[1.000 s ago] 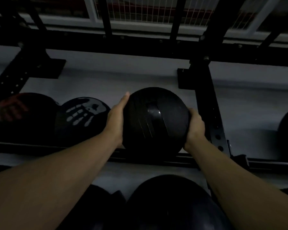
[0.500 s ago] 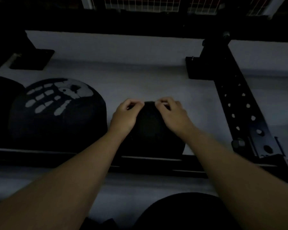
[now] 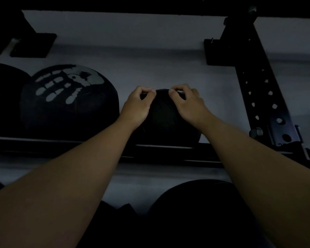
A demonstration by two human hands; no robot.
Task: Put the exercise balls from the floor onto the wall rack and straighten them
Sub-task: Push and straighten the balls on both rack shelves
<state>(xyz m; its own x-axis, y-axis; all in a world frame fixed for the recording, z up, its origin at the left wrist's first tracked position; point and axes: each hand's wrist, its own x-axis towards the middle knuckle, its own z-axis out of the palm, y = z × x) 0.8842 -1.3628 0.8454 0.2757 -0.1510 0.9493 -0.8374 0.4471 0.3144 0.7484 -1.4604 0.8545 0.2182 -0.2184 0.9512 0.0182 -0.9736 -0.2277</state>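
Ball in hand: the plain black exercise ball (image 3: pixel 166 115) sits on the rack rail (image 3: pixel 161 147), against the pale wall (image 3: pixel 150 51), between the handprint ball and the black upright.
Left hand: my left hand (image 3: pixel 137 106) lies over the ball's upper left, fingers curled and pinched at its crown.
Right hand: my right hand (image 3: pixel 188 103) mirrors it on the upper right, fingertips bent in close to the other hand's; both hands are narrow and rest on the ball rather than cupping it.
Neighbour: the handprint ball (image 3: pixel 68 99) stands just beside mine on the left, on the same rail; whether the two touch I cannot tell in this dim light. Another dark ball (image 3: pixel 5 90) lies further left.
Upright: the drilled black upright (image 3: pixel 263 97) stands to the right, apart from my ball.
Below: one more big dark ball (image 3: pixel 204 203) shows on the level under the rail.
How it should handle: I judge it heavy and dense, its skin matt and grippy rather than slick, giving slightly under the fingers, and not fragile.
Where to hold: to turn or nudge it straight, fingertips on the crown will do, I think; to lift or shift it along the rail, I would spread both palms wide on opposite sides, low on its girth.
Risk: pinching only the top gives weak control, so it could roll on the rail.
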